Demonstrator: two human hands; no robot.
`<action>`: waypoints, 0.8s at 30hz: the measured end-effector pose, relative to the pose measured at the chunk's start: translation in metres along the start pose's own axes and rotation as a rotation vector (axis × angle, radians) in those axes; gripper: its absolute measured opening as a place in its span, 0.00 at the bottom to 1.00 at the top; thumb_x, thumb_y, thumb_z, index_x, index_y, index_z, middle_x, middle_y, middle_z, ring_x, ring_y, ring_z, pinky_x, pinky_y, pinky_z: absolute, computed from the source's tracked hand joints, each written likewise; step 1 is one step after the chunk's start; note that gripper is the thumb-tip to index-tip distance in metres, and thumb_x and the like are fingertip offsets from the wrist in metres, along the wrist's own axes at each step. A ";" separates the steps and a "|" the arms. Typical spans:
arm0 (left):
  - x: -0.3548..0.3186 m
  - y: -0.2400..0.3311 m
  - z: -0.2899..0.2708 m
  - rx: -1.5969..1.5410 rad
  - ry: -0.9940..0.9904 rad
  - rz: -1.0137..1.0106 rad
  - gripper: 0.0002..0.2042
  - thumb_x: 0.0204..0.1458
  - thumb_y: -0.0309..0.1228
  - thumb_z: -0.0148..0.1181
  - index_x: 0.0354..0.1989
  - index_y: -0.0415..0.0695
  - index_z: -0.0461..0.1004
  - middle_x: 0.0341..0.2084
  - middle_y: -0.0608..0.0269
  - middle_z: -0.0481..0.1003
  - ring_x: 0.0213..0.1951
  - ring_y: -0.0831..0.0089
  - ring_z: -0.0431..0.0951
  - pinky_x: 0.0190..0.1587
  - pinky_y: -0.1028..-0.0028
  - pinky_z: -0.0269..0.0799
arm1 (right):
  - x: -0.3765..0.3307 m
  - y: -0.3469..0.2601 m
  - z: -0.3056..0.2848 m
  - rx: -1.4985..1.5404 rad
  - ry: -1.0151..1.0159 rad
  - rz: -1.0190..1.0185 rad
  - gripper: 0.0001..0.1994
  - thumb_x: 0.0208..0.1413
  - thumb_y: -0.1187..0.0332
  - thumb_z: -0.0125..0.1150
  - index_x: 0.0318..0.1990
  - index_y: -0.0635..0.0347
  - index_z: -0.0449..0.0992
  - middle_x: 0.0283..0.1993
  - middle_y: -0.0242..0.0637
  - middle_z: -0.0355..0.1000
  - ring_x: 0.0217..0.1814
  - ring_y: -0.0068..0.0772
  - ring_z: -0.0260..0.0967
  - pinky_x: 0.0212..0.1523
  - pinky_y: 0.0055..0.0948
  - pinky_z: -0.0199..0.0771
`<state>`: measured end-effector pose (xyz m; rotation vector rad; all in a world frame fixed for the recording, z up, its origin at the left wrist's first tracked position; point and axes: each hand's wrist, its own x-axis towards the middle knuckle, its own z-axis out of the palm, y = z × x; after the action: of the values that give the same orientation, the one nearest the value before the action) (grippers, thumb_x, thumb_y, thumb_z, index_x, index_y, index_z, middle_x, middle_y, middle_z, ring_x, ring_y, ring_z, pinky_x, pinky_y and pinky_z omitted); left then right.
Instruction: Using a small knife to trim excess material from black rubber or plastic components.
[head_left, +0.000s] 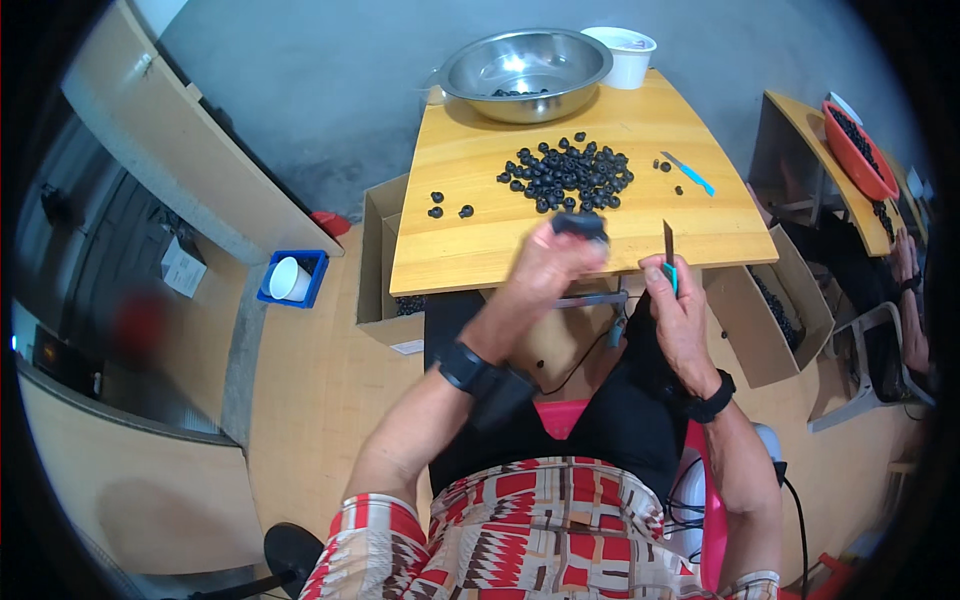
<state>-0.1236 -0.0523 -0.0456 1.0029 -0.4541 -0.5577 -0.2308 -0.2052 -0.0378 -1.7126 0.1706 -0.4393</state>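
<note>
My left hand [552, 262] is over the table's front edge, its fingers closed round a black piece [582, 226]. Motion smears both, so the piece's exact shape is lost. At the same edge, to the right, my right hand [682, 318] grips a utility knife [669, 250] by its teal handle, blade pointing up. Just beyond my left hand lies a pile of small black knobbed parts [570, 175]. A few more such parts [437, 212] sit apart on the left. A second knife [695, 176] with a light-blue handle rests at the right of the pile.
On the wooden table [460, 150], a steel basin [527, 105] with black parts and a white tub [628, 65] stand at the back. Cardboard boxes [378, 270] flank the table. A blue crate [318, 272] is on the floor at left. Another person's hand [905, 258] shows far right.
</note>
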 end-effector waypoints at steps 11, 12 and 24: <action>-0.024 -0.018 0.018 -0.590 0.053 -0.166 0.10 0.53 0.23 0.51 0.43 0.42 0.66 0.34 0.61 0.71 0.37 0.71 0.72 0.40 0.72 0.72 | 0.001 -0.003 -0.009 -0.746 -0.034 -0.664 0.09 0.44 0.72 0.58 0.35 0.59 0.70 0.27 0.41 0.67 0.26 0.42 0.68 0.25 0.36 0.67; -0.026 -0.019 0.020 -0.595 0.047 -0.170 0.10 0.53 0.23 0.51 0.43 0.42 0.66 0.34 0.61 0.71 0.37 0.71 0.72 0.40 0.72 0.72 | 0.001 -0.004 -0.008 -0.754 -0.031 -0.661 0.09 0.44 0.72 0.58 0.35 0.59 0.70 0.27 0.41 0.67 0.26 0.42 0.68 0.25 0.36 0.67; -0.033 -0.022 0.025 -0.669 -0.066 -0.199 0.17 0.51 0.24 0.53 0.50 0.40 0.61 0.34 0.57 0.72 0.35 0.71 0.74 0.44 0.71 0.70 | -0.001 -0.010 -0.009 -0.852 -0.036 -0.730 0.14 0.39 0.72 0.61 0.36 0.56 0.68 0.24 0.36 0.62 0.27 0.38 0.67 0.25 0.33 0.66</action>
<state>-0.1690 -0.0572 -0.0561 0.3881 -0.1974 -0.8524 -0.2368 -0.2116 -0.0273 -2.6112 -0.3680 -0.9621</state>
